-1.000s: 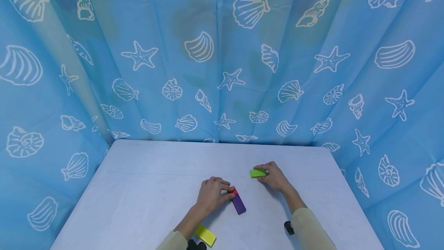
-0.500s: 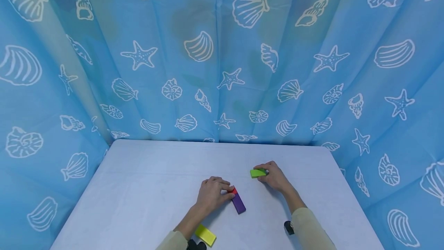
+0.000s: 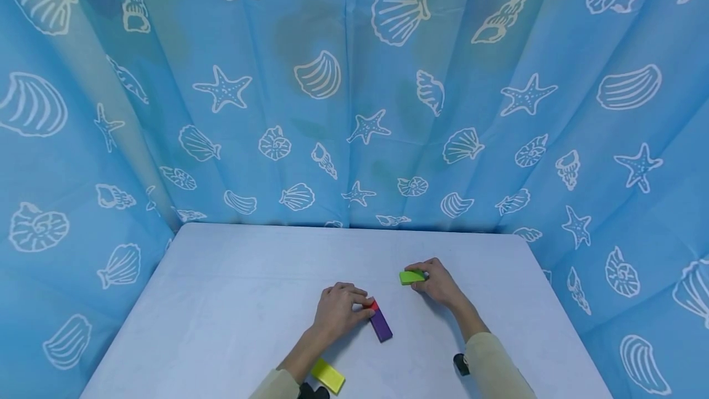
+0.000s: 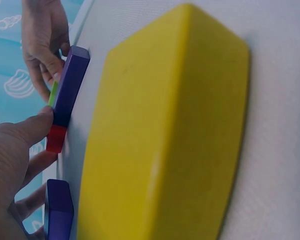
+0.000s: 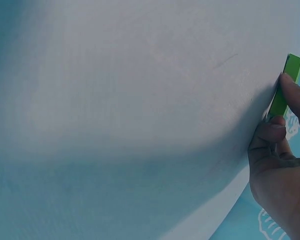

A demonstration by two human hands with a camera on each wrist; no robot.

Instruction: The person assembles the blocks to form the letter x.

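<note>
My left hand (image 3: 340, 313) pinches a small red block (image 4: 56, 139) between thumb and finger. A longer purple block (image 3: 381, 325) lies end to end with the red one, angled toward me on the table. In the left wrist view a dark blue-purple block (image 4: 60, 210) stands by the other fingers; the hand hides it in the head view. Farther back and to the right, my right hand (image 3: 436, 282) pinches a flat lime-green block (image 3: 411, 277) between thumb and fingers. The right wrist view shows the green block (image 5: 286, 85) from its side.
A yellow block (image 3: 328, 376) lies beside the left forearm and fills much of the left wrist view. Black wrist cameras show at both sleeves. The white table (image 3: 232, 300) ends at a blue shell-patterned curtain (image 3: 354, 91).
</note>
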